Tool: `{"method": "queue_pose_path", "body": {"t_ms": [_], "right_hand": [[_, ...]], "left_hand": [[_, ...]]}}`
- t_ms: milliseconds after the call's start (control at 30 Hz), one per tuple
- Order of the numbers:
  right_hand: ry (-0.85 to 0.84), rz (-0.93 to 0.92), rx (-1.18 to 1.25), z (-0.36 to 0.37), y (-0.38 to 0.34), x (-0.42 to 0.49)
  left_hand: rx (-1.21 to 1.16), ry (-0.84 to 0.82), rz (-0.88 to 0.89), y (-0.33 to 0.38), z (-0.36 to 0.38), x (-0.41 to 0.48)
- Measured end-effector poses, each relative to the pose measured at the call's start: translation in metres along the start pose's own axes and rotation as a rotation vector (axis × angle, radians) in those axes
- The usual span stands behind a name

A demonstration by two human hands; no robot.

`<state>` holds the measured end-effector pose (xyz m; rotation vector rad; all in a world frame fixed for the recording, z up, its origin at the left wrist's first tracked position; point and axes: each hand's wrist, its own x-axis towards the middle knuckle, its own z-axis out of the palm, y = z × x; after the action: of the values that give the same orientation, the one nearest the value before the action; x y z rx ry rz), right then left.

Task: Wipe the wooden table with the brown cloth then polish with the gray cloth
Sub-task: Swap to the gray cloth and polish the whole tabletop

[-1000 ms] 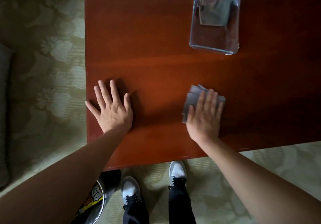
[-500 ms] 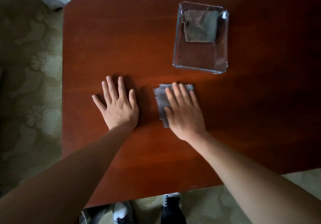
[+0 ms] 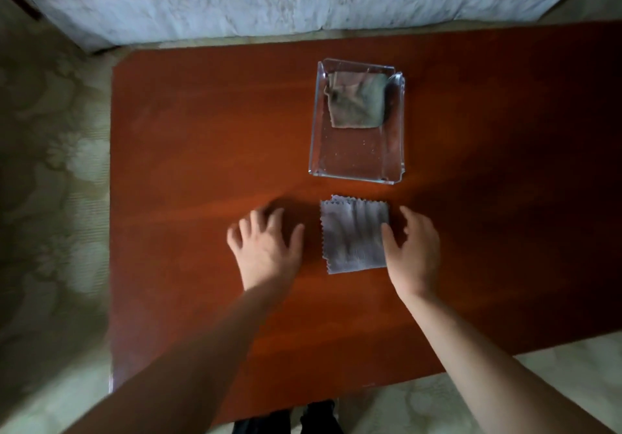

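head view: gray cloth (image 3: 353, 235) lies flat beside the spread right grip (image 3: 412, 248), touching its thumb.

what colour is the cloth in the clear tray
The cloth in the tray is a dull greyish brown, seen in the head view.

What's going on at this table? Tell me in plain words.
A person stands at the wooden table with both bare hands over it. The gray cloth lies flat on the wood. The right hand is beside it, thumb at the cloth's right edge, fingers relaxed. The left hand is to the cloth's left, loosely curled and holding nothing. The brown cloth lies at the far end of a clear tray just beyond the gray cloth.
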<state>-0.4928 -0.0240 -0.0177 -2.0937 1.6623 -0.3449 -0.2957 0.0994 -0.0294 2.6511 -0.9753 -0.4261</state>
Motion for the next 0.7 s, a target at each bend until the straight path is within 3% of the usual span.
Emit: {"method": "queue_pose_path", "body": {"t_ms": [67, 133, 600, 700], "right_hand": [[-0.069, 0.189, 0.042, -0.007, -0.003, 0.004], [-0.144, 0.25, 0.047, -0.008, -0.006, 0.009], [-0.227, 0.244, 0.115, 0.001, -0.006, 0.026], [-0.232, 0.298, 0.233, -0.005, -0.001, 0.041]], "left_hand": [[-0.02, -0.096, -0.028, 0.032, 0.002, -0.005], [-0.058, -0.168, -0.079, 0.055, 0.005, -0.009], [-0.216, -0.207, -0.303, 0.09, 0.021, -0.001], [-0.249, -0.225, -0.324, 0.098, 0.021, 0.004]]}}
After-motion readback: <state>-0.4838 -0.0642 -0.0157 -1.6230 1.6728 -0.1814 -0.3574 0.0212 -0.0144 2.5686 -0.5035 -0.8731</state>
